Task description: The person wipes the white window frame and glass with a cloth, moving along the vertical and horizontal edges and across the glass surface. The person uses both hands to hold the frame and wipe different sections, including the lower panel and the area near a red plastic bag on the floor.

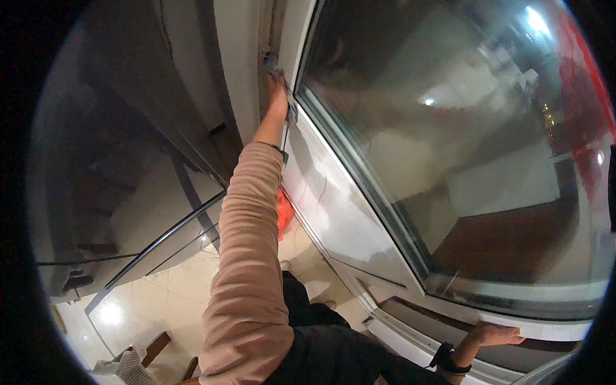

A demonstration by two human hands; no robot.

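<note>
Closest in, the pink-beige sleeve [247, 256] runs up the middle beside dark clothing [346, 356]. Down at lower right, here's the right hand [495, 334], a black band [449, 359] at its wrist, fingers together along the lower rail of a white frame [333, 170]; whether they curl around it, I cannot tell. Up top, the left hand [277, 97] is at the frame's edge, right in the narrow gap! A grey cloth [292, 108] bunches around that hand, showing beyond the fingers and beside the palm; pinching or pressing, I cannot tell. The frame's big glass pane [443, 173] fills the right, streaked with reflections. Farther down, an orange-red thing [283, 212] sits on the pale tiled floor [183, 289].
</note>
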